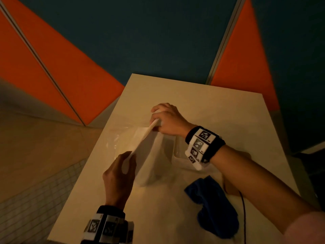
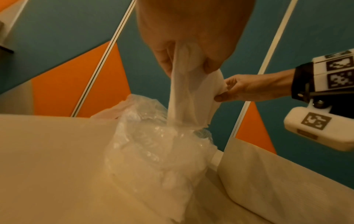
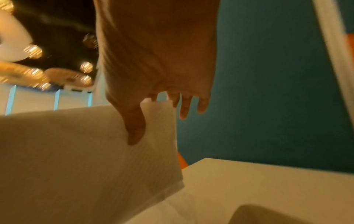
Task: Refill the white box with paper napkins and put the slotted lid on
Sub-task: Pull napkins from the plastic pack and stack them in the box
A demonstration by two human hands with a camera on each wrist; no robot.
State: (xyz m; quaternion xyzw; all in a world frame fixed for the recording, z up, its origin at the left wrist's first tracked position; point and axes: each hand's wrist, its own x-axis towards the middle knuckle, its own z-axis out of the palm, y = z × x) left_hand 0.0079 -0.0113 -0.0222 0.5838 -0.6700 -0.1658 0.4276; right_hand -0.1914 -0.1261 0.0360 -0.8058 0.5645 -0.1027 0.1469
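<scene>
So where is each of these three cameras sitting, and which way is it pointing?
Head: worn on the head, looks down at the table; both hands hold a stack of napkins.
Left wrist: looks along the left hand at the napkins and a clear plastic bag; the right hand shows too.
Right wrist: looks along the right hand's fingers at the napkins.
All three share the napkins.
</scene>
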